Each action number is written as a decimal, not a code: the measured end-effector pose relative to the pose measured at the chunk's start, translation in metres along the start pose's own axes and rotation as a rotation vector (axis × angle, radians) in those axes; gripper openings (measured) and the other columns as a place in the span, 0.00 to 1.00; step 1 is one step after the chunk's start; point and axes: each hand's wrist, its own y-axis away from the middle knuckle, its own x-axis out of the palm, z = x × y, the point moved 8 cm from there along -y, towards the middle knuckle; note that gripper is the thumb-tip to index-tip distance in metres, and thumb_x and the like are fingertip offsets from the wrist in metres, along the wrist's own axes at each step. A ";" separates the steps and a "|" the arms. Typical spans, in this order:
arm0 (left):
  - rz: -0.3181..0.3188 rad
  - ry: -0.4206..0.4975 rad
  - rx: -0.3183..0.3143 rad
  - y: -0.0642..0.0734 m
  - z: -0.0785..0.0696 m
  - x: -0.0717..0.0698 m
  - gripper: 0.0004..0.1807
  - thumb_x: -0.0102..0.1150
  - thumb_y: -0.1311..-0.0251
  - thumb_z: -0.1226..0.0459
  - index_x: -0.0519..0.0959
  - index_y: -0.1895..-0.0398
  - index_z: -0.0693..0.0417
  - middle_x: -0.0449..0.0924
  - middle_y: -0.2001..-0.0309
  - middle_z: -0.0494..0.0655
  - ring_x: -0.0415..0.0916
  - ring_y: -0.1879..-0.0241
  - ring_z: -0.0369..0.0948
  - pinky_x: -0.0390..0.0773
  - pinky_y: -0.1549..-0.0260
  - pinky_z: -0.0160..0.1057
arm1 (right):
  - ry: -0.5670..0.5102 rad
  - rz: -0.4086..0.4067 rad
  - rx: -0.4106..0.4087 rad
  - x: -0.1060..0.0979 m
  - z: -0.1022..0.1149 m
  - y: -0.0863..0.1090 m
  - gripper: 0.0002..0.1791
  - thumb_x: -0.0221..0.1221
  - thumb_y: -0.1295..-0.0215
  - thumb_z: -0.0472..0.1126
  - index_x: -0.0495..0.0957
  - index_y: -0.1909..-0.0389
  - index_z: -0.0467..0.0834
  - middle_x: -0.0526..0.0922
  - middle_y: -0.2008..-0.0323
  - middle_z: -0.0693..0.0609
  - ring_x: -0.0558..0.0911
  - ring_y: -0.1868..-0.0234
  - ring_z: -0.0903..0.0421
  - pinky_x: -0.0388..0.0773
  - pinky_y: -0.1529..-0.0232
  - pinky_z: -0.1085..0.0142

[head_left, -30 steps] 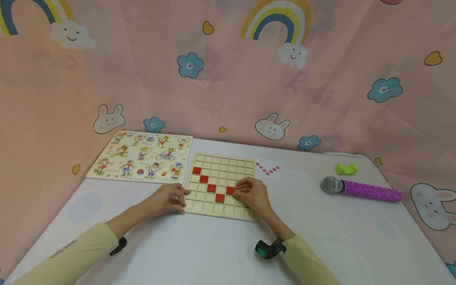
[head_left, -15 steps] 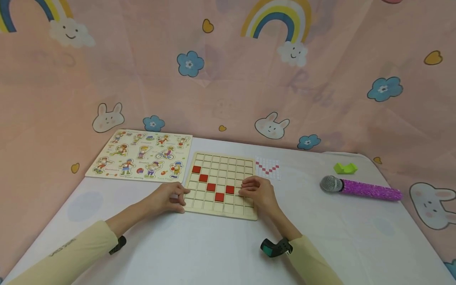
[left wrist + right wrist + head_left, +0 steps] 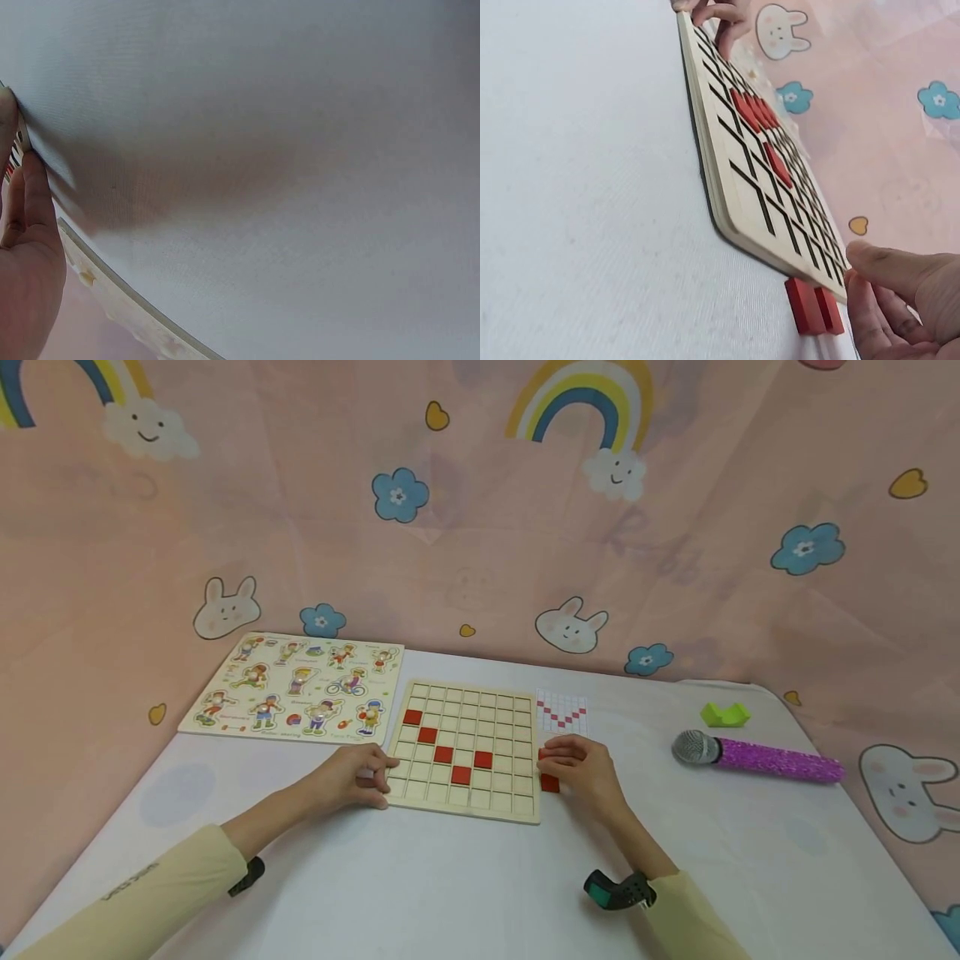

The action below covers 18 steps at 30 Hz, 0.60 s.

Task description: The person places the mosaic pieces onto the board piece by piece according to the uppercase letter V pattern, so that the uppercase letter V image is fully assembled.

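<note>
A wooden grid board (image 3: 465, 817) lies flat, with several red square tiles (image 3: 461, 775) set in its cells in a lopsided V. At its left edge, my left hand (image 3: 348, 779) holds the board with thumb and fingertips; the left wrist view catches only part of this grip. My right hand (image 3: 588, 772) hovers at the board's right edge over loose red tiles (image 3: 806, 306), partly hiding them in the head view. Its thumb and forefinger are bent close together in the right wrist view, with no tile visible between them.
A small pattern card (image 3: 562, 712) showing a red V lies past the right hand. A picture puzzle board (image 3: 285, 737) sits behind on the left. Farther right are a purple glittery microphone (image 3: 780, 760) and a lime-green wavy piece (image 3: 725, 715). A pink printed cloth (image 3: 480, 552) hangs behind the table.
My right hand has left the rightmost red tile in the grid and moved right, off the board, to the loose tiles beside it. The left hand stays in place.
</note>
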 end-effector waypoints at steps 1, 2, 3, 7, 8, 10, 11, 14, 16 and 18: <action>-0.001 -0.002 -0.002 0.000 0.000 0.000 0.11 0.72 0.56 0.72 0.76 0.78 0.59 0.77 0.53 0.58 0.71 0.42 0.59 0.81 0.52 0.34 | -0.002 0.012 -0.006 -0.002 -0.002 0.000 0.17 0.67 0.43 0.32 0.77 0.53 0.34 0.83 0.58 0.40 0.83 0.58 0.53 0.82 0.56 0.75; -0.002 -0.004 -0.002 0.000 0.000 0.000 0.11 0.72 0.56 0.72 0.76 0.78 0.59 0.77 0.53 0.58 0.71 0.42 0.59 0.81 0.52 0.34 | -0.003 0.021 -0.013 -0.004 -0.003 0.001 0.18 0.67 0.43 0.33 0.77 0.52 0.34 0.83 0.57 0.40 0.83 0.57 0.53 0.81 0.55 0.75; -0.002 -0.006 -0.002 0.000 0.000 0.000 0.11 0.73 0.56 0.72 0.76 0.78 0.59 0.77 0.53 0.58 0.71 0.42 0.59 0.81 0.52 0.34 | -0.004 0.029 -0.019 -0.006 -0.005 0.001 0.18 0.66 0.43 0.34 0.77 0.51 0.34 0.83 0.56 0.40 0.83 0.56 0.53 0.81 0.54 0.75; -0.002 -0.012 -0.006 0.000 0.003 0.001 0.11 0.73 0.56 0.72 0.76 0.78 0.58 0.77 0.53 0.57 0.71 0.42 0.58 0.81 0.52 0.33 | -0.004 0.057 -0.039 -0.013 -0.011 0.004 0.20 0.66 0.41 0.35 0.75 0.48 0.34 0.82 0.53 0.39 0.81 0.53 0.51 0.80 0.52 0.76; -0.001 -0.012 -0.007 -0.001 0.003 0.001 0.11 0.73 0.56 0.72 0.76 0.79 0.57 0.77 0.53 0.57 0.71 0.42 0.58 0.81 0.52 0.33 | -0.006 0.063 -0.046 -0.015 -0.012 0.005 0.20 0.66 0.41 0.35 0.75 0.48 0.34 0.82 0.53 0.39 0.81 0.52 0.50 0.79 0.52 0.76; 0.001 -0.012 -0.007 -0.001 0.004 0.002 0.11 0.73 0.56 0.72 0.77 0.79 0.57 0.77 0.53 0.56 0.71 0.42 0.57 0.81 0.52 0.32 | 0.007 0.081 -0.053 -0.018 -0.015 0.006 0.20 0.66 0.41 0.36 0.76 0.48 0.35 0.81 0.53 0.40 0.81 0.52 0.49 0.79 0.52 0.76; 0.002 -0.012 -0.009 -0.001 0.005 0.003 0.11 0.73 0.56 0.72 0.77 0.79 0.56 0.77 0.54 0.55 0.71 0.42 0.57 0.80 0.52 0.32 | 0.017 0.094 -0.059 -0.019 -0.016 0.008 0.20 0.66 0.41 0.36 0.76 0.48 0.36 0.82 0.53 0.40 0.81 0.52 0.49 0.79 0.52 0.77; 0.000 -0.018 -0.013 -0.001 0.005 0.003 0.11 0.73 0.56 0.72 0.77 0.78 0.56 0.77 0.53 0.55 0.71 0.42 0.57 0.80 0.51 0.33 | 0.053 0.127 -0.087 -0.021 -0.019 0.011 0.18 0.66 0.41 0.35 0.78 0.50 0.36 0.82 0.54 0.42 0.81 0.54 0.50 0.79 0.54 0.77; -0.001 -0.023 -0.017 -0.001 0.005 0.002 0.11 0.72 0.56 0.72 0.77 0.78 0.56 0.77 0.52 0.55 0.71 0.42 0.57 0.80 0.51 0.33 | 0.074 0.142 -0.104 -0.022 -0.021 0.013 0.18 0.66 0.42 0.34 0.79 0.51 0.36 0.82 0.56 0.41 0.81 0.56 0.51 0.80 0.55 0.77; -0.002 -0.035 -0.020 0.000 0.004 0.001 0.10 0.72 0.56 0.72 0.77 0.78 0.55 0.77 0.52 0.56 0.71 0.42 0.57 0.80 0.50 0.34 | 0.079 0.154 -0.109 -0.022 -0.021 0.015 0.17 0.66 0.43 0.33 0.79 0.52 0.35 0.83 0.57 0.41 0.81 0.59 0.53 0.80 0.56 0.77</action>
